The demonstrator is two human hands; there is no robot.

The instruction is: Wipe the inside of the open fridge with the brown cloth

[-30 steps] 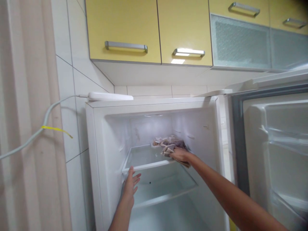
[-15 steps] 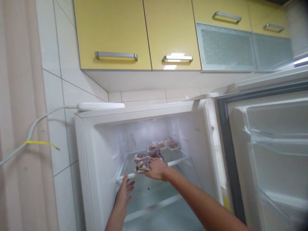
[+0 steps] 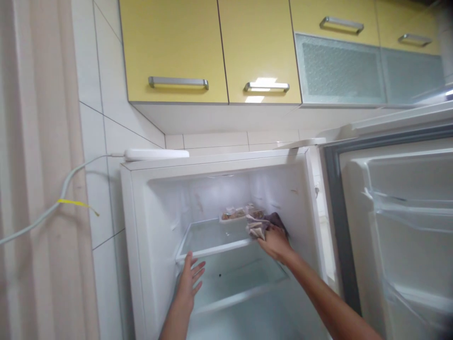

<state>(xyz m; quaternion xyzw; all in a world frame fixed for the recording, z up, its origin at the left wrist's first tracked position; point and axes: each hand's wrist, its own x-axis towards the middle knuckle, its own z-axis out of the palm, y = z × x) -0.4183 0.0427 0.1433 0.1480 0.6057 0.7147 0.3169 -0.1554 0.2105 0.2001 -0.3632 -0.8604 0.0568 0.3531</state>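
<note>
Inside the fridge [image 3: 148, 245], a crumpled grey and cream cloth [image 3: 257, 225] is bunched in my right hand [image 3: 276, 243]. It is at the right end of the upper glass shelf [image 3: 212, 235], by its front edge and close to the side wall. My left hand [image 3: 190, 281] is at the shelf's front left corner, thumb up against the edge and the other fingers spread, holding nothing. Small packs of food [image 3: 235, 215] lie at the back of that shelf, partly hidden behind the cloth on the right.
The fridge door [image 3: 406, 226] stands open on the right, with clear racks on its inside. A lower glass shelf [image 3: 244, 298] sits below. On top of the fridge lies a white flat device [image 3: 155, 154] with a cable [image 3: 67, 182]. Yellow cabinets [image 3: 173, 47] hang above.
My right hand has moved to the right with the cloth, from the shelf's middle to its right end. My left hand stays by the front left corner. The view has shifted slightly.
</note>
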